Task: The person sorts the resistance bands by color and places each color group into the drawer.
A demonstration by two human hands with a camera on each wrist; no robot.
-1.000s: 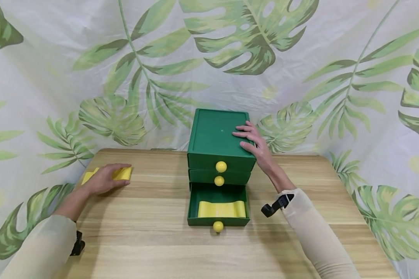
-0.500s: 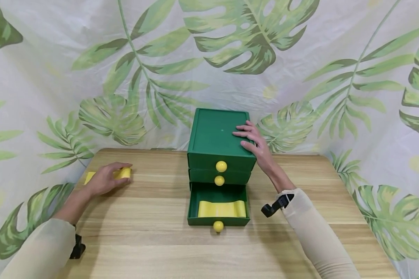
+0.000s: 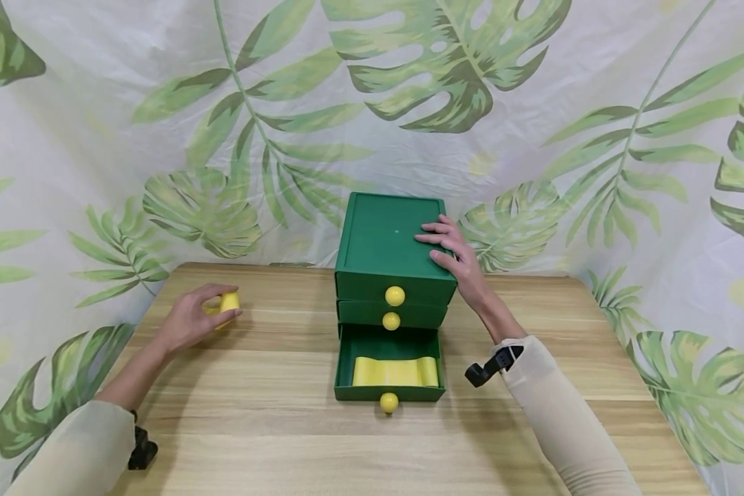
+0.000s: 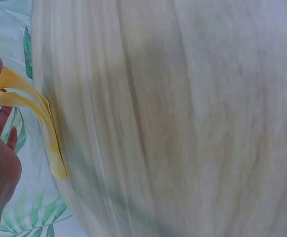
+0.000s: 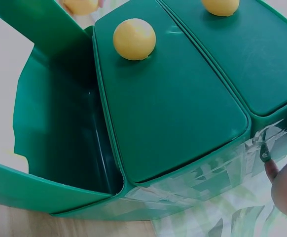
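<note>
At the table's left side, my left hand [image 3: 189, 320] pinches one end of a bendy yellow band [image 3: 230, 302] between thumb and fingers. In the left wrist view the yellow band [image 4: 46, 118] looks folded in two layers, its held end raised and its far end lying at the table edge. My right hand [image 3: 461, 265] rests on the top right edge of a green drawer cabinet [image 3: 384, 234], fingers laid over the top. The bottom drawer [image 3: 356, 394] is pulled out. A second yellow band [image 3: 387, 373] with curled-up ends lies inside it.
The upper and middle drawers are closed, with round yellow knobs [image 3: 395, 296] in front. Clear tape [image 5: 202, 175] runs along the cabinet's side. A leaf-patterned cloth [image 3: 273, 103] hangs behind the wooden table [image 3: 273, 441].
My left hand has gathered the yellow band, pinched its end and drawn it slightly upward. My right hand and the cabinet stay where they were.
</note>
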